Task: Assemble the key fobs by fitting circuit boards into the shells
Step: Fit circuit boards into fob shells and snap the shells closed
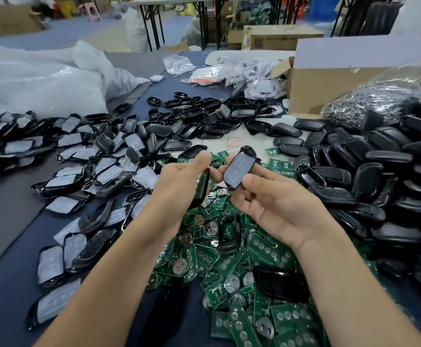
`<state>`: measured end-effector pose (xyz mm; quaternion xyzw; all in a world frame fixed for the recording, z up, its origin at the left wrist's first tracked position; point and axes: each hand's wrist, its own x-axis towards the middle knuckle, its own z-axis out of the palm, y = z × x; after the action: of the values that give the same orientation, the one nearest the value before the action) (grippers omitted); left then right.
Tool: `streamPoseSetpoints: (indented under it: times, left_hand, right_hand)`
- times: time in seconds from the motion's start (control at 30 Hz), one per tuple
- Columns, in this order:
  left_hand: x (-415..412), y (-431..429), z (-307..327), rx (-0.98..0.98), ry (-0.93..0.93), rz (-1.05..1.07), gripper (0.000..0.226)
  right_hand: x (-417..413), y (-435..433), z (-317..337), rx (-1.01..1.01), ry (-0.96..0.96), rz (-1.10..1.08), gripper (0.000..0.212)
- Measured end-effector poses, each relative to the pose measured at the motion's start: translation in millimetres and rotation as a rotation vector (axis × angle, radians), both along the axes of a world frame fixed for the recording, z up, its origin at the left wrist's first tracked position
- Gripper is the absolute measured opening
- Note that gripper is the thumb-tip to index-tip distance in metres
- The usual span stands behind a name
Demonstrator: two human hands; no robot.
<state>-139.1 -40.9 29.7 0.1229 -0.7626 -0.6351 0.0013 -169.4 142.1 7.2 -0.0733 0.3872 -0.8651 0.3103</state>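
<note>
above the boards (pixel 209 256), right fingers (pixel 250 181) pinch a shell (pixel 237 169).

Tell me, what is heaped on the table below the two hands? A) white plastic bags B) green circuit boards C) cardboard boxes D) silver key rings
B: green circuit boards lie piled under the left hand, holding a dark shell, and the right hand, holding a film-faced shell.
</note>
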Motion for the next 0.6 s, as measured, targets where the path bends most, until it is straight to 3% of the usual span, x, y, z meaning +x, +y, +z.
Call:
streamPoseSetpoints:
  times: [0.07, 0.13, 0.27, 0.6]
  left_hand:
    - [-1, 1, -1, 0.056, -0.009, 0.049, 0.053]
    - [0, 3, -1, 0.112, 0.020, 0.057, 0.042]
    - [-1, 1, -1, 0.045, 0.053, 0.052, 0.024]
    - [-2, -12, -1, -0.104, 0.201, -0.001, 0.029]
  right_hand:
    - [0, 0, 1, 0.006, -0.003, -0.002, 0.037]
    - [-1, 0, 1, 0.030, 0.002, -0.006, 0.035]
    - [-1, 1, 0, 0.073, -0.020, -0.017, 0.027]
    - [2, -10, 1, 0.223, 0.031, -0.126, 0.040]
